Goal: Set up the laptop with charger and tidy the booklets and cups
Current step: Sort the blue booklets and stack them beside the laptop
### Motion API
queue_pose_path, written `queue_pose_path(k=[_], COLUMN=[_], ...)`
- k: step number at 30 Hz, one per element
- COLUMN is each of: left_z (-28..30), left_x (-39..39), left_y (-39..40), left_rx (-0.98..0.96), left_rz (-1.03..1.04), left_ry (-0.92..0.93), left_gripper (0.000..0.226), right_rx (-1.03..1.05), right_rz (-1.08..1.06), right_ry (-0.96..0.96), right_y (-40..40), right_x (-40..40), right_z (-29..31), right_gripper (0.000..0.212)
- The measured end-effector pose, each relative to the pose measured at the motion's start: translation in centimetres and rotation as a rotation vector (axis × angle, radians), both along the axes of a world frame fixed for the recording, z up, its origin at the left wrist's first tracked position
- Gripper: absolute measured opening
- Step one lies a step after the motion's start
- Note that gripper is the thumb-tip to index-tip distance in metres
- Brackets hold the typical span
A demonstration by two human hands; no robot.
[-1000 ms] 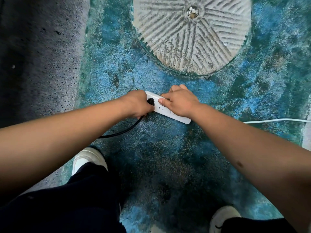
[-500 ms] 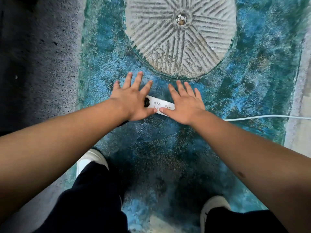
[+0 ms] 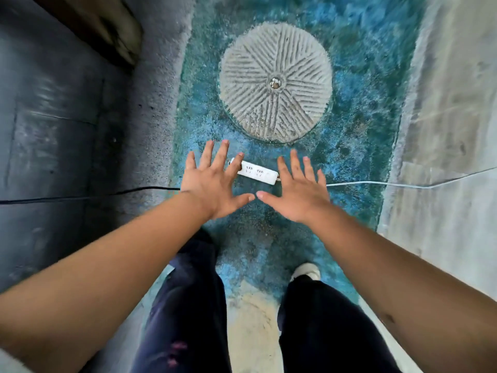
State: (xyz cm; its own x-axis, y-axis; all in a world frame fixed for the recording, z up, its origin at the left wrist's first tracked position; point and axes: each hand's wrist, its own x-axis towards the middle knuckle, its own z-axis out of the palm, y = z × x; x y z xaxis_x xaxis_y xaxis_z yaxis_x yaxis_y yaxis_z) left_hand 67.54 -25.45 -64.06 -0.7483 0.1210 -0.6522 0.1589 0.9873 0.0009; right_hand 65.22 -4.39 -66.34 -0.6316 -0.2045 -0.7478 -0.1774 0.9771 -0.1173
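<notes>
White power strip (image 3: pixel 257 172) lies on the blue-green floor (image 3: pixel 357 146), its white cord (image 3: pixel 403 185) running right and a black charger cable (image 3: pixel 80 195) trailing left. Both hands – left hand (image 3: pixel 212 184), right hand (image 3: pixel 295 192) – hover spread, gripping nothing. The plug is hidden behind the left fingers; a foot catching the black cable could tug it loose.

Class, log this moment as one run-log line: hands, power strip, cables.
left hand: open, holds nothing | right hand: open, holds nothing | power strip: on blue rug | black cable: leads left | white cable: leads right
</notes>
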Motion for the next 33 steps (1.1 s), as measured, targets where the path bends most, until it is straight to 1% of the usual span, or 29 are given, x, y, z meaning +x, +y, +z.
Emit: queue_pose_path(k=[5,9,13,16,20,23,28,33], left_z=[14.9,26.1,35.3,40.6,45.4,47.3,49.0,49.0], left_x=[1.4,3.4,5.4,6.4,8.2,9.6,12.0,14.0], left_y=[0.3,1.0,2.3,3.7,4.9,5.5,6.0,4.9], left_rx=[0.026,0.033,0.041,0.053,0.038,0.015,0.004,0.022], left_rz=[0.046,0.067,0.060,0.069,0.113,0.151,0.335,0.472], left_ry=[0.025,0.064,0.118,0.185,0.262,0.306,0.325,0.340], left_gripper=[0.100,0.101,0.097,0.094,0.096,0.097,0.091,0.091], right_rx=[-0.011,-0.045,-0.069,-0.104,-0.105,-0.116,-0.119,-0.103], right_rz=[-0.051,-0.063,-0.027,-0.037,0.013,0.054,0.157,0.251], right_ry=[0.003,0.042,0.101,0.152,0.211,0.241,0.245,0.219], right_y=[0.0,0.8,2.5,3.8,5.4,6.2,6.8,5.7], right_x=[2.1,3.7,5.0,5.4,6.0,6.2,6.6,5.9], right_z=[14.5,25.5,34.9,40.3,45.2,47.2,49.0,49.5], right_gripper=[0.111,0.109,0.107,0.104,0.104,0.104,0.101,0.101])
